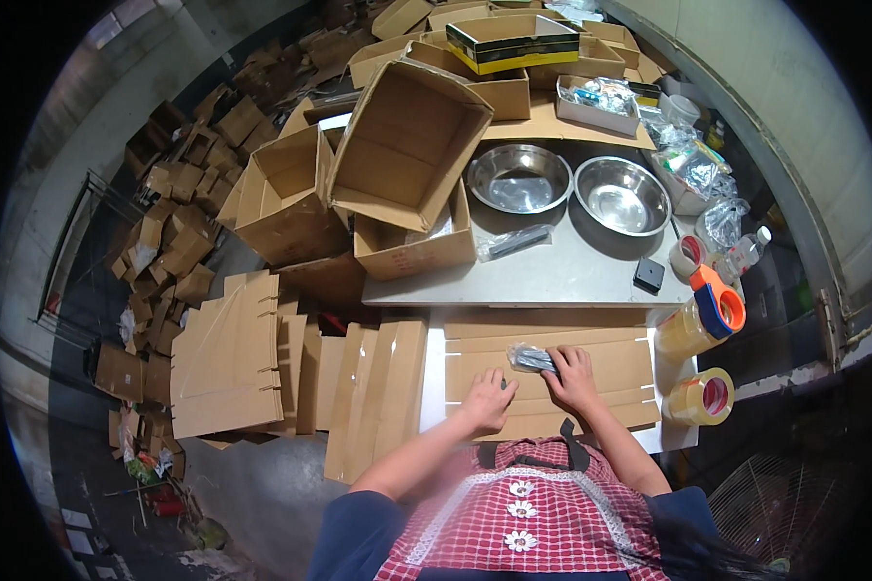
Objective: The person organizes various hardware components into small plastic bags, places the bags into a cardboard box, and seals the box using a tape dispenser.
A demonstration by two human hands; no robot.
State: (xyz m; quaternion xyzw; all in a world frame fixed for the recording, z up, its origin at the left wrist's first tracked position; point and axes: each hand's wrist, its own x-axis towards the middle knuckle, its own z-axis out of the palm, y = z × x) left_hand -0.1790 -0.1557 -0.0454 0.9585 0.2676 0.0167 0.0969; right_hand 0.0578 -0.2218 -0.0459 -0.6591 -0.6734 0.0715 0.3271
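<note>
A flattened cardboard sheet with slots at its edges lies in front of me. On it rests a small clear plastic bag with dark, long pieces inside. My right hand is closed over the right end of this bag. Just left and nearer, my left hand is curled above the sheet, apart from the bag. A small dark thing shows at its fingertips, too small to name. A similar bag of dark pieces lies on the grey table beyond, beside an open carton.
Two steel bowls and a small black box stand on the table. At right are an orange-and-blue tape dispenser, a tape roll and a bottle. Open cartons and flattened cardboard crowd the left.
</note>
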